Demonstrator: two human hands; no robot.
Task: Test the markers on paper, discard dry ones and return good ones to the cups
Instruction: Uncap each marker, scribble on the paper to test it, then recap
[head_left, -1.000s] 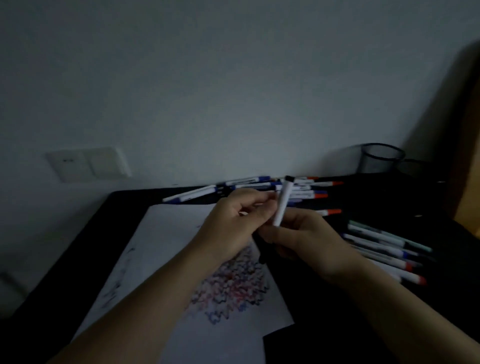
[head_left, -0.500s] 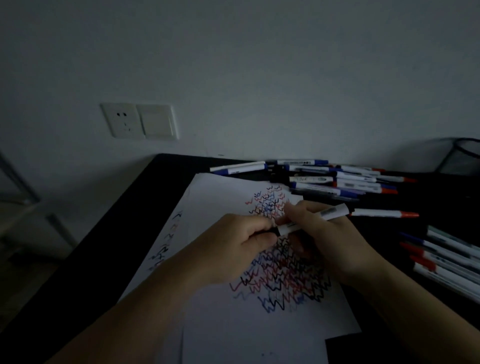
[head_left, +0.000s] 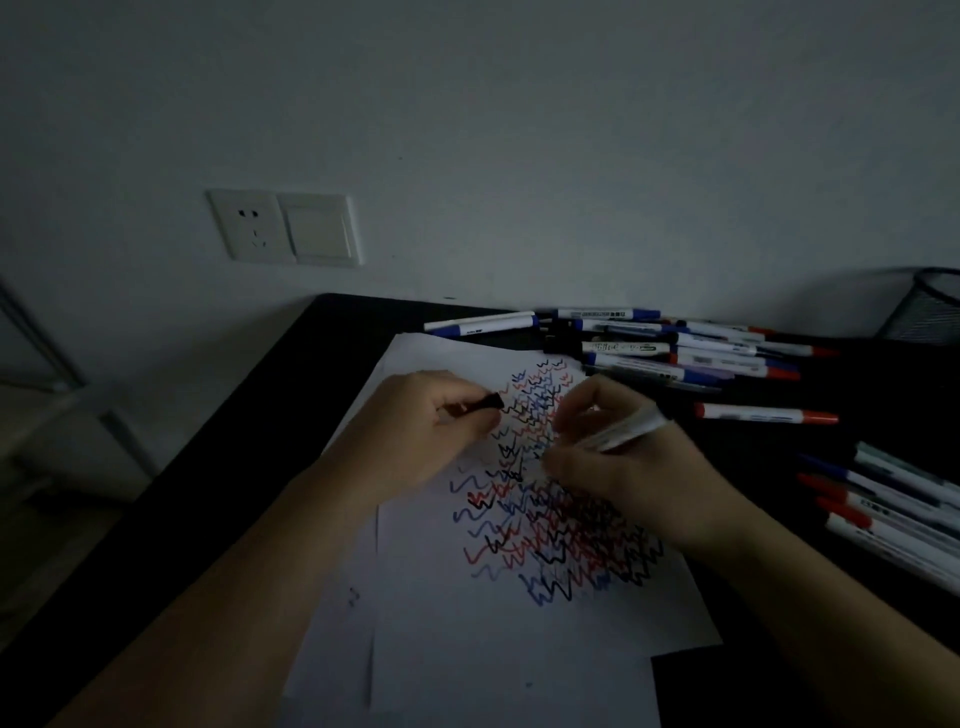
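White paper (head_left: 498, 639) covered in red, blue and black zigzag scribbles lies on the black desk (head_left: 291, 415). My right hand (head_left: 623, 467) grips a white marker (head_left: 631, 428), its tip pointing down toward the scribbles; the tip itself is hidden by my fingers. My left hand (head_left: 431, 421) pinches the black cap (head_left: 485, 402), a short way left of the marker. A pile of markers (head_left: 675, 348) lies along the wall. A black mesh cup (head_left: 930, 306) stands at the far right.
A single red-capped marker (head_left: 763, 414) lies right of my right hand. Another row of markers (head_left: 893, 509) lies at the desk's right edge. A wall socket and switch (head_left: 285, 228) sit above the desk's left corner.
The cap has come off the marker: my left hand drew it away to the left. My right hand turned the marker tip down over the paper. The camera tilted down and left.
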